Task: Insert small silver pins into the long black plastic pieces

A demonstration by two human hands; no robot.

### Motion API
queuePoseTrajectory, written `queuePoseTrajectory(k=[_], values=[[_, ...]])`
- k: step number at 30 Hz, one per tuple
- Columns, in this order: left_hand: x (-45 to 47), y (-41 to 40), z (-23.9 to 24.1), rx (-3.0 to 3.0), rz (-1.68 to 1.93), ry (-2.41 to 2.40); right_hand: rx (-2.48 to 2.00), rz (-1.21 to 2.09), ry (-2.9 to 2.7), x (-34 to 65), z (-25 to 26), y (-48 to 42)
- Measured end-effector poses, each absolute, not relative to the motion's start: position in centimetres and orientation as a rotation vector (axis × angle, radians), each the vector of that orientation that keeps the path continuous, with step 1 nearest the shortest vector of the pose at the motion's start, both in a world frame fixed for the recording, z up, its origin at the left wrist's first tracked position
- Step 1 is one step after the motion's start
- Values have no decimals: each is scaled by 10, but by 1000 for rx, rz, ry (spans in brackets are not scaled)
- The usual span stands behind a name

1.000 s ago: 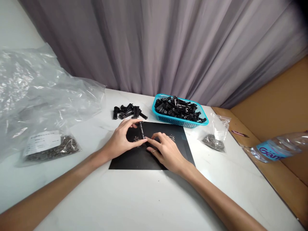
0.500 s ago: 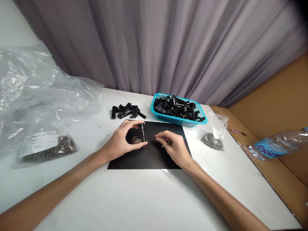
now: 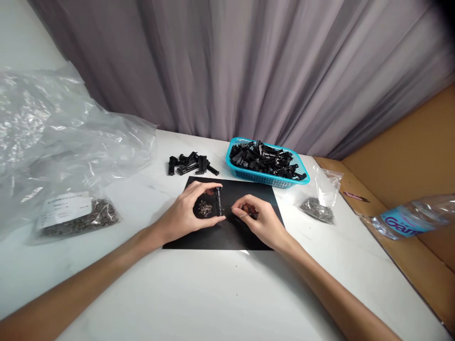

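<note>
My left hand [image 3: 188,207] grips a long black plastic part [image 3: 219,201] by its two ends, between thumb and fingers, over a black mat [image 3: 220,239]. Beyond the curve of that hand a small heap of tiny metal pieces [image 3: 204,208] lies on the mat. To the right, my right hand [image 3: 261,218] is closed, with a thin metal tool [image 3: 244,215], perhaps tweezers, in its fingers. A gap separates its fingertips from the black part. Whether the tool's tip carries a small piece, I cannot tell.
Several black parts [image 3: 192,164] lie behind the mat, beside a blue basket [image 3: 232,171] full of similar ones. Clear bags of small metal pieces sit at left [image 3: 103,213] and right [image 3: 316,208]. A water bottle [image 3: 401,222] and a pink-handled item [image 3: 355,196] are farther right.
The black part in my left hand has turned slightly and shifted a little right. My right fingers have changed their hold on the thin tool. The whole view has slid slightly.
</note>
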State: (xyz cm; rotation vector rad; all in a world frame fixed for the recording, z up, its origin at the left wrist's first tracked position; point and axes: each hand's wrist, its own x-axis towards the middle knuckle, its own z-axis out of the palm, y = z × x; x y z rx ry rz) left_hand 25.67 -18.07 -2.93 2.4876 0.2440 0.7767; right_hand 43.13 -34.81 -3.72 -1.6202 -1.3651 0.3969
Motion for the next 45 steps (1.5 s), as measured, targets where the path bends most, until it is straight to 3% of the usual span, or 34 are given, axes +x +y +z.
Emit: queuePoseTrajectory(k=[21, 45], values=[[257, -185, -32, 2497, 779, 192, -1354, 783, -1084, 434, -37, -347], [257, -191, -26, 2563, 981, 6, -1383, 640, -1226, 421, -29, -353]])
